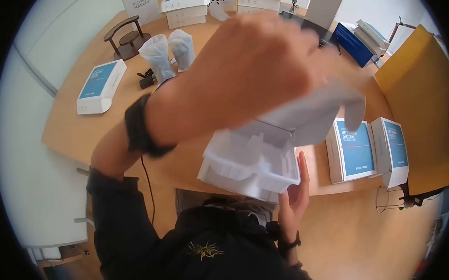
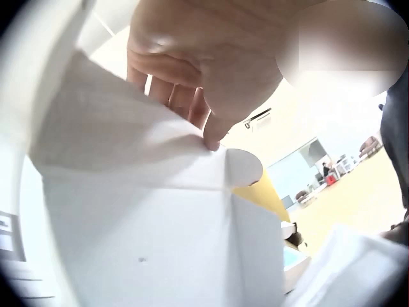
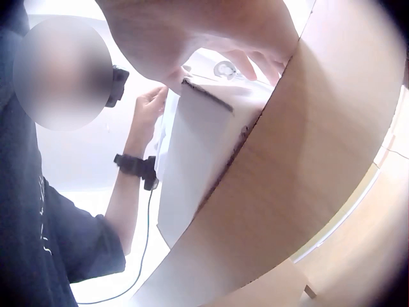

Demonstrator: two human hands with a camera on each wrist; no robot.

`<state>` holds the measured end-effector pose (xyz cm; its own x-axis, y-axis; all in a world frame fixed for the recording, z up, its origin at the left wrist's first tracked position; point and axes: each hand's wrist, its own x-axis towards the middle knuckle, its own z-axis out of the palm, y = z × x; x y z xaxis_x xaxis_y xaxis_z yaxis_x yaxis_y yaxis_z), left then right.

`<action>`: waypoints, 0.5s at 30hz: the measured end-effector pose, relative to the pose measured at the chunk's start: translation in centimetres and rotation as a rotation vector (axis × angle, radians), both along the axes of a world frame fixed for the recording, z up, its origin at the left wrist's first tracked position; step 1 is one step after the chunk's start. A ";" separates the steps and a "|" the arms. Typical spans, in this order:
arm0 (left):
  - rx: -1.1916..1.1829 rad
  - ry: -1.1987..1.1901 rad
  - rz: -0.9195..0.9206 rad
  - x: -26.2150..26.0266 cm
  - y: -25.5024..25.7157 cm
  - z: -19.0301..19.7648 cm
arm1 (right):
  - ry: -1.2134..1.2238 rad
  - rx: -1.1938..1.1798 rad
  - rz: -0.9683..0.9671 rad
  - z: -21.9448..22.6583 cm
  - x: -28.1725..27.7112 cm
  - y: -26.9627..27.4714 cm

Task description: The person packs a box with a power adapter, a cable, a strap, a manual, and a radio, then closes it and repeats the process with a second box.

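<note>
A white cardboard box (image 1: 231, 181) sits in front of the person with its lid raised. Inside it is a translucent white plastic tray (image 1: 279, 181). My left hand (image 1: 268, 60) reaches across above the box, blurred in the head view. In the left wrist view, thumb and fingers of this hand (image 2: 211, 57) pinch the upper edge of the lid (image 2: 140, 153). Low at the box's near right corner, my right hand (image 1: 296, 199) holds the box, its fingers along the side and its thumb at the front. The right wrist view shows that thumb against the box corner (image 3: 198, 141).
Two blue-and-white boxes (image 1: 355, 149) stand at the right, beside a yellow panel (image 1: 418, 106). Another such box (image 1: 101, 88) lies at the left. Two wrapped objects (image 1: 158, 58), a dark wooden stand (image 1: 127, 39) and stacked boxes (image 1: 186, 14) are farther back.
</note>
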<state>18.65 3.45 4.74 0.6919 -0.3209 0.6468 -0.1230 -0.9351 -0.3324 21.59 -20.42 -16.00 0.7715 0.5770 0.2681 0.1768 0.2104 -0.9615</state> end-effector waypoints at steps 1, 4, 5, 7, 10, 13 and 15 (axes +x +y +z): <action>0.004 -0.056 0.044 1.3 0.7 0.0 | -0.074 0.002 -0.011 -0.3 0.1 0.0; -0.008 0.018 0.006 2.9 2.4 0.3 | -0.179 -0.026 -0.040 -0.5 0.1 -0.2; -0.006 0.016 0.006 3.1 2.8 0.0 | -0.213 -0.060 -0.058 -0.5 0.2 -0.4; -0.055 -0.065 -0.083 2.9 3.6 -0.8 | -0.193 -0.033 -0.036 -0.8 0.0 -0.9; -0.075 -0.040 0.041 1.1 3.0 -1.6 | -0.223 -0.061 -0.016 -0.5 0.1 -1.3; 0.116 -0.389 0.078 0.7 3.9 -4.2 | -0.347 -0.124 0.000 -0.2 0.4 -1.4; 0.203 -0.334 0.120 -0.2 4.8 -4.7 | -0.411 -0.131 0.018 -0.2 0.6 -1.3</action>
<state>18.45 8.27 0.07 0.4948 -0.3947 0.7742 0.1287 -0.8478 -0.5145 22.15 -21.71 -16.23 0.6052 0.6392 0.4745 0.5477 0.0981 -0.8309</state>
